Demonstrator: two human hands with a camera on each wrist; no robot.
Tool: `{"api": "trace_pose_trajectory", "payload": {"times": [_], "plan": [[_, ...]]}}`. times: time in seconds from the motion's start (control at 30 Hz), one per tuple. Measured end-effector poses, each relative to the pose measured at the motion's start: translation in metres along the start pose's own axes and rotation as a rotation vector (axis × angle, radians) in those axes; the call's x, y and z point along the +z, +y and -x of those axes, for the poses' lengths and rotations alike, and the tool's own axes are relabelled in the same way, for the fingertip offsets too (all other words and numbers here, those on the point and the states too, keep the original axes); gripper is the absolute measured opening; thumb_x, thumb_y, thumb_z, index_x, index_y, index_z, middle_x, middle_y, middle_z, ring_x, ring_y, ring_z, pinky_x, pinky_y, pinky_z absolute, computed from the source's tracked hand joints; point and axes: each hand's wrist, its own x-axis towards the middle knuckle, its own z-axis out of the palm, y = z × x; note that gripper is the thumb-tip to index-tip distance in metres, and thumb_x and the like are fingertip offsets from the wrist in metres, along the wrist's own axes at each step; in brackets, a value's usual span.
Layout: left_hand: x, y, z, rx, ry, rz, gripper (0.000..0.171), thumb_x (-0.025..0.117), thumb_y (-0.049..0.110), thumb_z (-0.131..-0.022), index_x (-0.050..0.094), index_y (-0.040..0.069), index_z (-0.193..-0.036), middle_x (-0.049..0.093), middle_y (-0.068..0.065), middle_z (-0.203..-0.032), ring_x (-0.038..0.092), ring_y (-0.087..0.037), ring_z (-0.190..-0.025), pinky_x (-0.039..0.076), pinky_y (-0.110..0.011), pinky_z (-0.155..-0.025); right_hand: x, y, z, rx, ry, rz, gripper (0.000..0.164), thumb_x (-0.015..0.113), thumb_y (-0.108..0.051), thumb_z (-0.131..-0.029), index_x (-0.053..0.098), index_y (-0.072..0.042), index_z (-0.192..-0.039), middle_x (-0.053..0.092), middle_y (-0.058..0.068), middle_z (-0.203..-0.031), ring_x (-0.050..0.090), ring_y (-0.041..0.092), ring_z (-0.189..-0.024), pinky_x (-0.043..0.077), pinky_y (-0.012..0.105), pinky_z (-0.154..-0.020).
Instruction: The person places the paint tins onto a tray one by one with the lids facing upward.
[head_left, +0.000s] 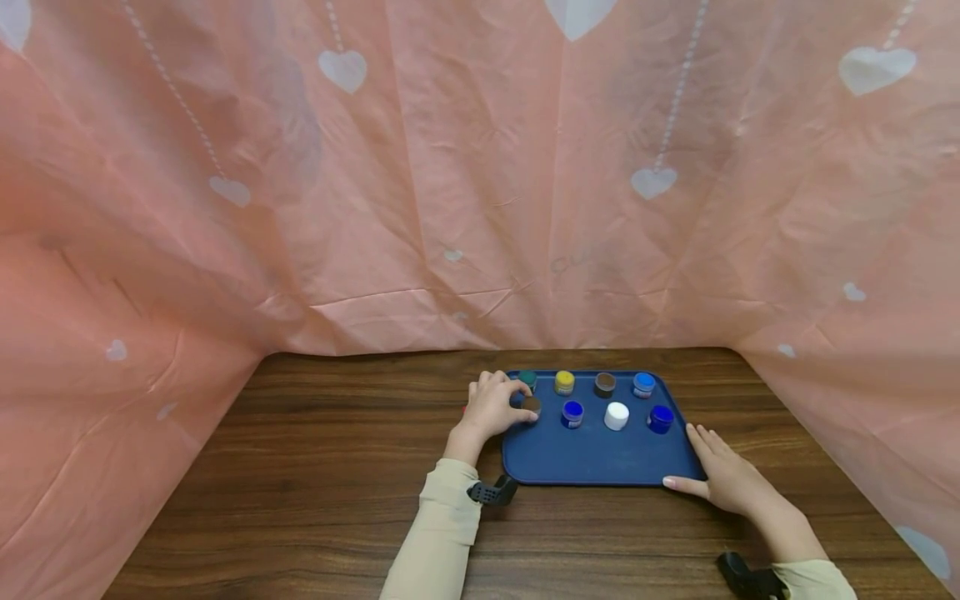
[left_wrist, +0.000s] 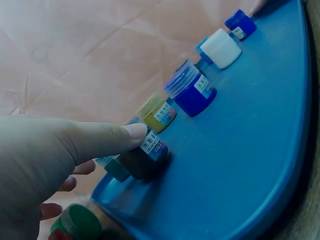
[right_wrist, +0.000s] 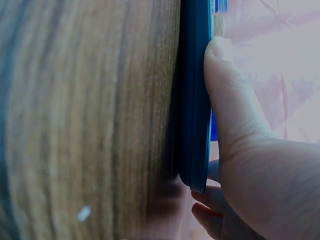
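Observation:
At the left side of the blue tray (head_left: 592, 458), my left hand (head_left: 489, 408) pinches a dark brown paint jar (left_wrist: 142, 161) between thumb and fingers. The jar's brown lid (head_left: 531, 405) shows beside the thumb, and its base appears close to the tray surface. Whether it touches the tray I cannot tell. My right hand (head_left: 726, 473) rests at the tray's front right corner. Its thumb (right_wrist: 227, 75) lies over the front rim and its fingers stretch along the right side. Nearest the left fingers stands a dark green jar (head_left: 528, 380).
Other jars on the tray are yellow (head_left: 565, 382), brown (head_left: 604, 384), light blue (head_left: 643, 384), blue (head_left: 572, 414), white (head_left: 617, 416) and dark blue (head_left: 661, 419). A green jar (left_wrist: 82, 221) and something red (left_wrist: 61, 235) sit left of the tray. A pink curtain (head_left: 480, 208) surrounds the wooden table (head_left: 337, 500).

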Motion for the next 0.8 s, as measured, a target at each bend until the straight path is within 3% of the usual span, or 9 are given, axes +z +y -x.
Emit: {"api": "trace_pose_trajectory", "payload": {"times": [0.5,0.8], "plan": [[0.002,0.000,0.000,0.003,-0.009,-0.012,0.036,0.076,0.053,-0.078,0.070,0.034,-0.108,0.054,0.003,-0.105,0.041,-0.019,-0.101,0.031,-0.040,-0.088,0.000,0.000,-0.001,0.004,-0.011,-0.010,0.106,0.067,-0.059,-0.082,0.026,0.017,-0.144,0.025,0.046,-0.145,0.025,0.062,-0.132,0.027,0.072,-0.102],[-0.012,-0.004,0.002,-0.015,0.013,0.060,0.040,0.077,0.047,-0.079,0.070,0.027,-0.113,0.056,-0.001,-0.110,0.042,-0.024,-0.112,0.030,-0.045,-0.093,-0.001,0.000,0.000,0.004,-0.017,-0.010,0.106,0.066,-0.059,-0.082,0.026,0.017,-0.144,0.024,0.045,-0.145,0.025,0.062,-0.133,0.027,0.071,-0.102]]}}
